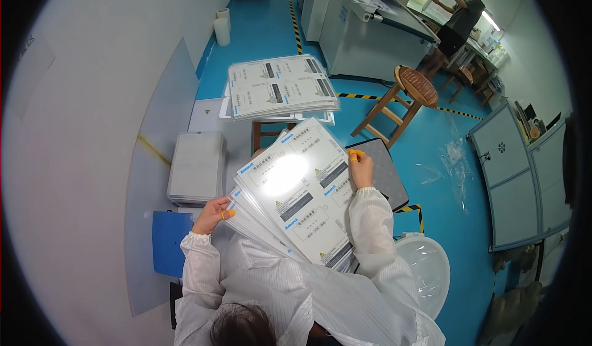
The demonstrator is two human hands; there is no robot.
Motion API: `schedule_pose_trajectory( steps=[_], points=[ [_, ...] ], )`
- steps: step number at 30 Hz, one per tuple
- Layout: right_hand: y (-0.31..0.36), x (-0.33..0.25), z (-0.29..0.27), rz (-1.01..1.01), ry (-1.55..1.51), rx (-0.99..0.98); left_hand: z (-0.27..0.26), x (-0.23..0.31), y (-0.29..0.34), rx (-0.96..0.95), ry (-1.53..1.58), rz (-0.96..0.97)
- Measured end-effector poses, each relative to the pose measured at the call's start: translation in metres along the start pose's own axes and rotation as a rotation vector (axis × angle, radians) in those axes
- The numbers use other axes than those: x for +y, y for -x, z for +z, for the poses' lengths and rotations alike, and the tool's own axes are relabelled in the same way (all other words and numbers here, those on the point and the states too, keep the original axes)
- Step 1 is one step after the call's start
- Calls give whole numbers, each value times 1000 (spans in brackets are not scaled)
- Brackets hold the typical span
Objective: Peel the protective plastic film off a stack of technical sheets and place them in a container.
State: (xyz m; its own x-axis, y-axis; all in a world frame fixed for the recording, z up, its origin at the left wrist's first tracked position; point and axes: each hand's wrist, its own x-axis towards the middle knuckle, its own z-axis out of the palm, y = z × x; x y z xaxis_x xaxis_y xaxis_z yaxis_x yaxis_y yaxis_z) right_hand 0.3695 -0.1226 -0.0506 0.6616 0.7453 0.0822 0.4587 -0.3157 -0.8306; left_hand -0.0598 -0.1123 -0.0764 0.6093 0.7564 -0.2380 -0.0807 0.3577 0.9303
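Before the white gown [274, 278], fanned glossy sheets [308, 185]
Left grip [214, 214] and right grip [361, 168] clamp opposite edges, sensibly: likely slick, springy.

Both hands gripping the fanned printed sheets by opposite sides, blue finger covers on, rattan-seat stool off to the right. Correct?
Not quite: the finger covers are yellow, not blue, as the head view shows. Left hand and right hand do grip the printed sheets, and the stool is off to the right.
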Motion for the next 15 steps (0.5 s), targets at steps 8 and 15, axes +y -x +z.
schedule_pose_trajectory(
  steps=[8, 15],
  points=[
    [-7, 10, 18, -155, -107, 22, -1, 9, 21, 77, -158, 41],
    [-2, 14, 1, -136, -30, -10, 3, -16, 18, 230, -194, -86]
  ],
)
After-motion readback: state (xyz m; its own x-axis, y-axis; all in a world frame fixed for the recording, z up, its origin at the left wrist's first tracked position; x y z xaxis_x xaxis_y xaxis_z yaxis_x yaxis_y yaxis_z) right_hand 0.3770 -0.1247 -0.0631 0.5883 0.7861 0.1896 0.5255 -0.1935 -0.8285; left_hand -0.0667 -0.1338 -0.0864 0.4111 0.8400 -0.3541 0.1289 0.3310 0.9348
